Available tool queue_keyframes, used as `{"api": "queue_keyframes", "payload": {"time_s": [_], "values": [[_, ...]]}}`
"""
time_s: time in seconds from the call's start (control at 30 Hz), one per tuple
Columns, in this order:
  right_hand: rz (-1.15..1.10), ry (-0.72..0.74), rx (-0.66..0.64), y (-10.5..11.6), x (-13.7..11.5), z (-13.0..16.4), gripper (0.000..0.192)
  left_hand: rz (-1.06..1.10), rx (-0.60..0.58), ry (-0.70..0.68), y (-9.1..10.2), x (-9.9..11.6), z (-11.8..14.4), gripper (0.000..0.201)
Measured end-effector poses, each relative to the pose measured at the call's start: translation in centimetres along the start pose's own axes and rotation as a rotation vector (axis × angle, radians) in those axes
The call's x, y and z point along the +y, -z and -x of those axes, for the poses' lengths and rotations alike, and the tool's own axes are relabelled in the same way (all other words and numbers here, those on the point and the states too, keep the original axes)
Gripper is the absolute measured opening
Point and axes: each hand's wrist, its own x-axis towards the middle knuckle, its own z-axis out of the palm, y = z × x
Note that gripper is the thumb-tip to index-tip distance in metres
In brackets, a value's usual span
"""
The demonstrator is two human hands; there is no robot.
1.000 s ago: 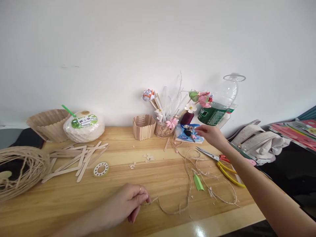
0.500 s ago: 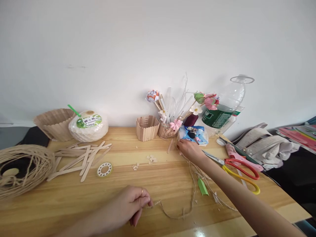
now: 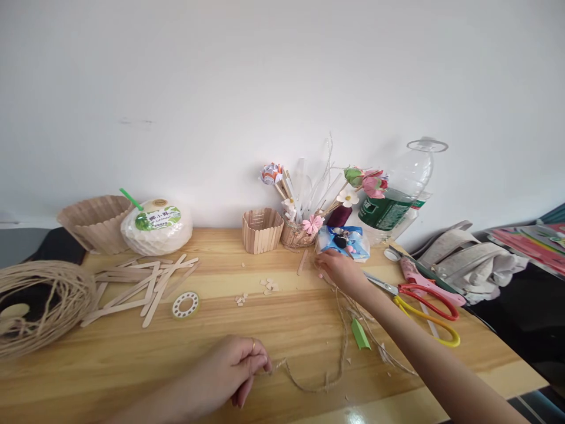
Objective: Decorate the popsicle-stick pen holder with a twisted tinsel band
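Note:
My left hand is closed low in the middle, thumb and fingers pinching one end of a jute twine. From there the twine curves along the table and up towards my right hand. That hand is closed, fingers pointing down in front of a blue and clear packet of small items; what its fingertips grip is hidden. A loose craft stick lies just left of it. Below my right forearm are more twine strands and a green folded piece.
Scissors and a pink glue gun lie right. Behind stand a small stick basket, a pot with paper flowers and a bottle. Left are craft sticks, a tape roll, a wrapped coconut and a twine coil.
The view has shifted slightly, so things at the right sit a little further left. Both hands keep nearly the same places, my left still pinching the twine.

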Motion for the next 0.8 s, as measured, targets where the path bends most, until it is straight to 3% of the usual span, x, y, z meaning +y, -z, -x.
{"api": "queue_keyframes", "payload": {"time_s": [0.13, 0.27, 0.37, 0.57, 0.67, 0.8], "values": [[0.073, -0.019, -0.048, -0.5, -0.5, -0.5, 0.026, -0.009, -0.006, -0.001, 0.0, 0.0, 0.1, 0.040], [0.086, -0.055, 0.026, 1.1, -0.8, 0.3, 0.017, 0.008, 0.000, -0.002, 0.0, -0.1, 0.2, 0.040], [0.057, 0.006, 0.028, 1.8, -1.2, 1.6, 0.018, 0.011, -0.007, -0.003, 0.0, -0.2, 0.2, 0.038], [0.032, 0.077, 0.005, 0.4, -2.2, 2.8, 0.019, 0.002, 0.005, -0.007, 0.0, -0.4, 0.0, 0.042], [-0.010, 0.074, 0.048, 0.2, -2.3, 2.6, 0.018, 0.004, 0.003, 0.001, 0.0, -0.4, -0.1, 0.045], [-0.132, 0.034, 0.186, 1.9, -1.3, 2.2, 0.018, -0.010, 0.001, 0.013, 0.0, 0.0, 0.1, 0.048]]}}
